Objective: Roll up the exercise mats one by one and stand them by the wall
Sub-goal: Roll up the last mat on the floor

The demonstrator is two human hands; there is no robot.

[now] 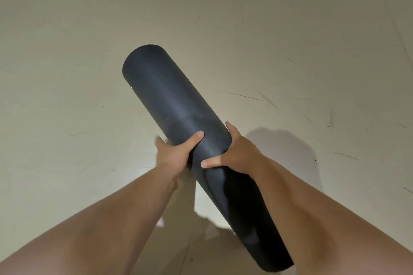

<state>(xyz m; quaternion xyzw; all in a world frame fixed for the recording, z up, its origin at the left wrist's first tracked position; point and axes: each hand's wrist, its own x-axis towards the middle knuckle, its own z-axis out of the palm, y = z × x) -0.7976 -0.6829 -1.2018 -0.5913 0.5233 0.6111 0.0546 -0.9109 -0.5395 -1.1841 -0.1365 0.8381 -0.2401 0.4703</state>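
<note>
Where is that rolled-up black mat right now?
In the head view's centre, the rolled black mat slants from upper left to lower right, gripped mid-length by the left hand and right hand, against a pale scuffed surface.

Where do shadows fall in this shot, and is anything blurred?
Head view: the rolled black foam mat is sharp; its shadow falls on the pale scuffed floor right of the right hand; the far edge of the left hand looks blurred; near forearms soft.
</note>
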